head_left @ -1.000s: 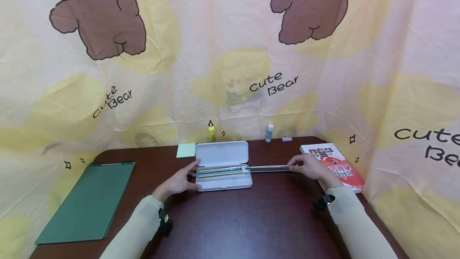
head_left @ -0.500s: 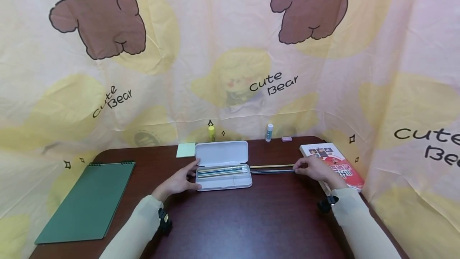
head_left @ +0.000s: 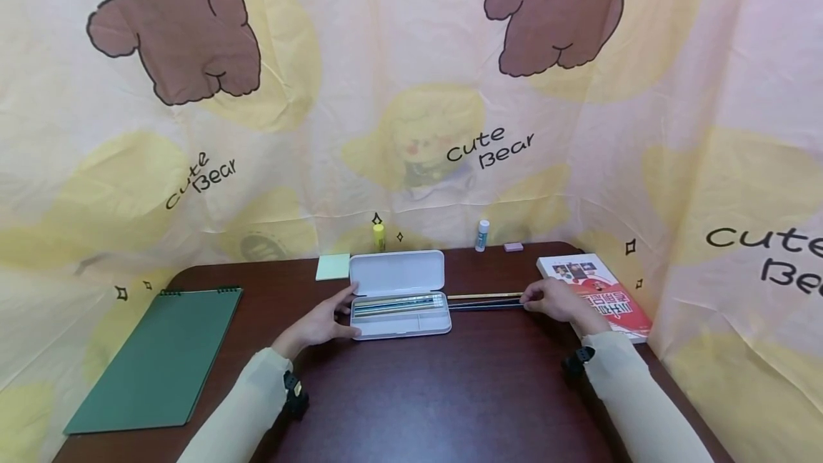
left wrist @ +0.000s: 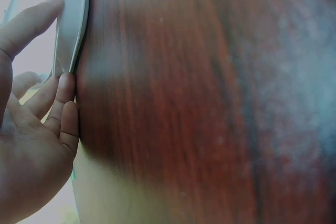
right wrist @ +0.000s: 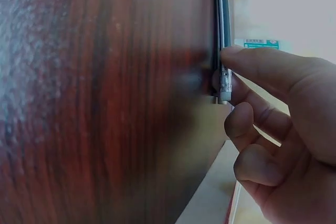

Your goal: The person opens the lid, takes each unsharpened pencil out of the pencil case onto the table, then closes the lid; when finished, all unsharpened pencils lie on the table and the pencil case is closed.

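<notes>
Dark pencils near far edge of worktop: right hand pinches ends; left hand, fingers wide, grips case. Loosened pinch could scatter them.

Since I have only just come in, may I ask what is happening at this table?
A person's left hand holds the left end of an open white pencil case with pencils inside. Beyond the case's right end, the right hand pinches dark pencils near an eraser end; a gold-coloured pencil shows behind them. All these are outside the case.
</notes>
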Available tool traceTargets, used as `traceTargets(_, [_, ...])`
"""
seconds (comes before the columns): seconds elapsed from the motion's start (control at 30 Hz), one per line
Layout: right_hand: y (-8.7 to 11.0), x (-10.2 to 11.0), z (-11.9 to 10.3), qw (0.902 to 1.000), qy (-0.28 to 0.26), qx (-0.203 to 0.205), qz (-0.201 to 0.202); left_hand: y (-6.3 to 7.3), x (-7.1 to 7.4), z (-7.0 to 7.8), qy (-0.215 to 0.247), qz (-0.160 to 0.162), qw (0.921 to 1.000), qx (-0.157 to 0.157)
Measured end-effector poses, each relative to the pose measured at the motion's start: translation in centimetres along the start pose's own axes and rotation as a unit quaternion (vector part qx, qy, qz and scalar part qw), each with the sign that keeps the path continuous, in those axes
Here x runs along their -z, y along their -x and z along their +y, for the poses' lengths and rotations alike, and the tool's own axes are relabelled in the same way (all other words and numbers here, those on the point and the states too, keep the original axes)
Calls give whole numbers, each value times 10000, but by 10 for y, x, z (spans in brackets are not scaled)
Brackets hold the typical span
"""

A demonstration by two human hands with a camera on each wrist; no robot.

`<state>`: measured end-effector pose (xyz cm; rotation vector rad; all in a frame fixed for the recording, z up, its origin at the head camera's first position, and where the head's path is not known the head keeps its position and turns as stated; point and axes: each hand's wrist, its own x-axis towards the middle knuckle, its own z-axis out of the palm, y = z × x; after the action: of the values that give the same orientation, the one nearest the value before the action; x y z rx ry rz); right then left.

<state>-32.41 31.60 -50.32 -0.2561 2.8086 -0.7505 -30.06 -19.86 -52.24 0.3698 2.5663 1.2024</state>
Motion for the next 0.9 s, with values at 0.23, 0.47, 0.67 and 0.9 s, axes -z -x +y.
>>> traceTargets(0.23, [-2,0,0,9997,105,192,114,1,1,3,37,-18,10000,30])
traceTargets(0.47, [-4,0,-4,9997,-134,169,143,1,1,3,13,-3,10000,45])
traceTargets(0.67, [-8,-2,-14,9977,-539,367,175,2,1,4,23,6,10000,58])
traceTargets(0.9, [-12,-7,-30,9934,-682,881,257,2,0,3,1,21,10000,80])
